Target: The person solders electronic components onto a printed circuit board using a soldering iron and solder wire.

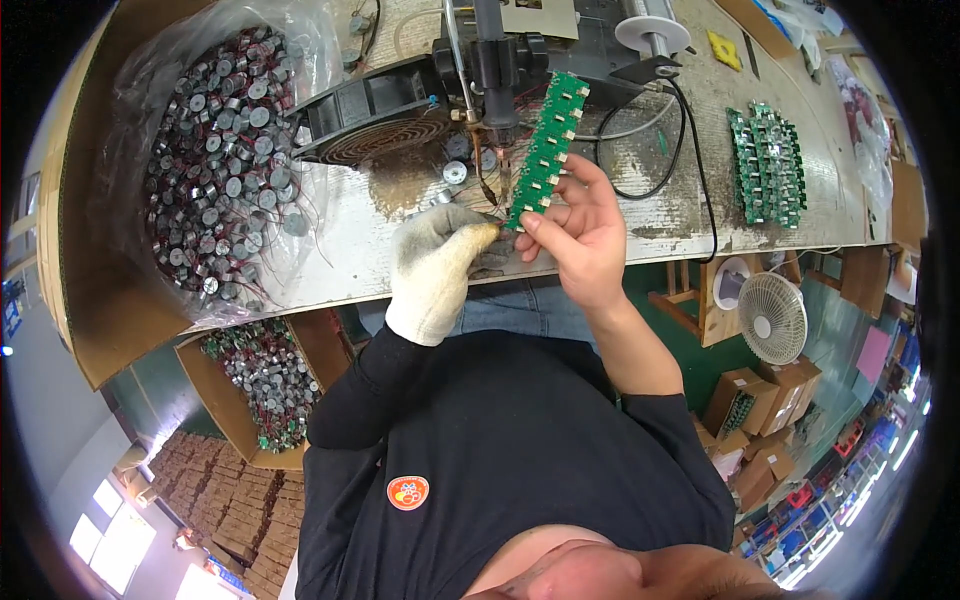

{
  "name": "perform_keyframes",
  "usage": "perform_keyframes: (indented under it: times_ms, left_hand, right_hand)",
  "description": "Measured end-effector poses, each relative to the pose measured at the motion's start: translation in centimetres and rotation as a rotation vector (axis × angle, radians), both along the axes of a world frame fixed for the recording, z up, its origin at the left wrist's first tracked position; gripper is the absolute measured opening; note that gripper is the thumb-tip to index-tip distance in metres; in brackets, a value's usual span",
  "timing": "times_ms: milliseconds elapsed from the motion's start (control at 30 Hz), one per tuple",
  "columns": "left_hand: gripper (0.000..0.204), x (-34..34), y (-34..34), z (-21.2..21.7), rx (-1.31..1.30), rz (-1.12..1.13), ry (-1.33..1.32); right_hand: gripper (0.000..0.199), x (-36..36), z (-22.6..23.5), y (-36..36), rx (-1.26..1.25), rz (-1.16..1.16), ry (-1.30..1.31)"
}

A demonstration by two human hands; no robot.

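Two hands in close: right hand point(582, 238) clamped on the green circuit board point(547, 146) leaning toward one o'clock, gloved left hand point(434, 262) I can't tell, so steady that six-o'clock end!

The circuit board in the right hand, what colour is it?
The circuit board is green; see the head view.

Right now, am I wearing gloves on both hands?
No, the left hand wears a whitish glove, while the right hand, holding the green circuit board, is bare.
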State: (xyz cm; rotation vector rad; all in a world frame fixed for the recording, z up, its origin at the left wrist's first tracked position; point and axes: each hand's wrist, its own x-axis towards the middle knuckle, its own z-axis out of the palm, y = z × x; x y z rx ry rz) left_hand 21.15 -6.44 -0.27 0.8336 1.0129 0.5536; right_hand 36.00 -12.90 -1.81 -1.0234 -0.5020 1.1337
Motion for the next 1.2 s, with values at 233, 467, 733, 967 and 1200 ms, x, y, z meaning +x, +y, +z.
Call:
perform_keyframes:
  times_ms: [233,467,733,967,1200]
  left_hand:
    - [0.013,0.2,0.0,1.0,-0.006,0.005,-0.015]
    - [0.013,0.0,-0.2,-0.4,0.025,0.019,0.014]
    - [0.013,-0.1,-0.5,-0.3,-0.029,0.017,-0.027]
    - [0.013,-0.1,-0.6,-0.1,0.022,0.034,-0.036]
    - [0.013,-0.3,-0.3,-0.9,-0.023,0.013,-0.014]
  right_hand:
    - [0.057,-0.1,0.5,0.2,0.009,-0.003,-0.034]
    - [0.058,-0.2,0.0,-0.1,0.006,-0.011,-0.083]
    - [0.058,-0.3,0.0,-0.4,-0.012,-0.012,-0.075]
    - [0.058,-0.4,-0.2,-0.5,-0.006,-0.004,-0.059]
    - [0.057,-0.4,0.1,-0.3,0.002,-0.006,-0.052]
